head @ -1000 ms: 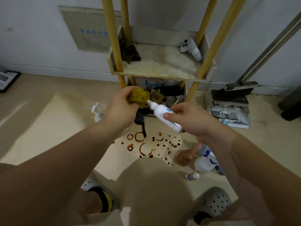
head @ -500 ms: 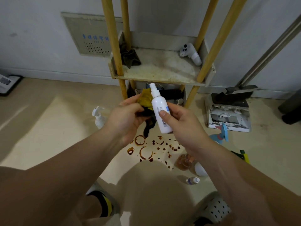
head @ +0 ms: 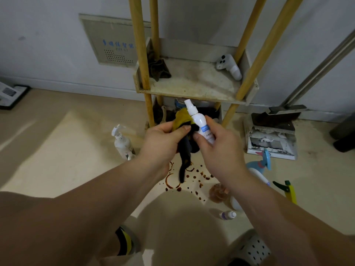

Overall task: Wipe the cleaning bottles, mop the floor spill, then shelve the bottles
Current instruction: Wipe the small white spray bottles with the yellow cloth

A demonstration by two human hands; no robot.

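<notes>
Right hand (head: 217,150): your fingers curl round the white spray bottle (head: 199,121), held upright above the floor spill (head: 184,177).
Left hand (head: 163,143): your fingers pinch the yellow-and-black cloth (head: 182,117) against that bottle.
Pump bottle (head: 122,143): left of the spill.

Base of spray bottle (head: 199,121) hidden under right hand (head: 217,148); label print too small to read. Cloth (head: 182,118) partly buried in left hand (head: 163,143). Right forearm covers part of amber bottle (head: 218,192) and blue-trigger sprayer (head: 264,162). Contents of lower shelf (head: 219,112) dark, indistinct. Tops of rack posts (head: 138,45) cut off by frame edge.
</notes>
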